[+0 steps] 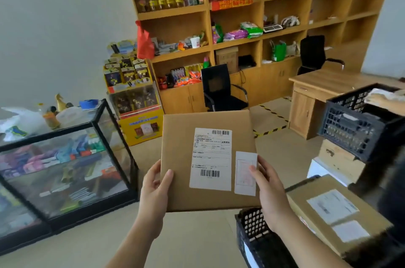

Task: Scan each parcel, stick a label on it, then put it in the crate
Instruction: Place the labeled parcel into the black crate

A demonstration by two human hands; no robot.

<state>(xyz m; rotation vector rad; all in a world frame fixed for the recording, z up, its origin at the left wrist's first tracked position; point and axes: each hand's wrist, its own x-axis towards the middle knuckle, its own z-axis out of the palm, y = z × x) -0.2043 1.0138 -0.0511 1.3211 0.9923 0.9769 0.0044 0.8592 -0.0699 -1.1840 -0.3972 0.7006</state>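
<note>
the parcel (182, 158) is held up in the air over the floor, flat face towards the camera, carried only at its two lower side edges. that is the first risk: it is wide and thin, so if either grip slackens it could tip and slide out.

the small label (243, 182) lies on the parcel's lower right, just beside the big shipping label (211, 158) and close against the parcel's right edge. i cannot tell whether it is stuck down all over. if it is not, a sliding thumb could crease it, or a loose corner could catch on the way down. pushed leftwards, it might cover part of the lower barcode.

the crate (256, 230) stands below and to the right of the parcel and already has another parcel (317, 230) lying in it. a careless drop could land the held one on the rim or askew on top. a second crate (350, 127) sits up to the right of the parcel, so there is some chance of choosing the wrong one.

the left hand (154, 182) pinches the parcel's left edge, thumb on the front face, fingers behind and mostly hidden. the right hand (269, 191) grips the right edge the same way, its thumb pressed onto the small label. both forearms reach up from below the parcel.
</note>
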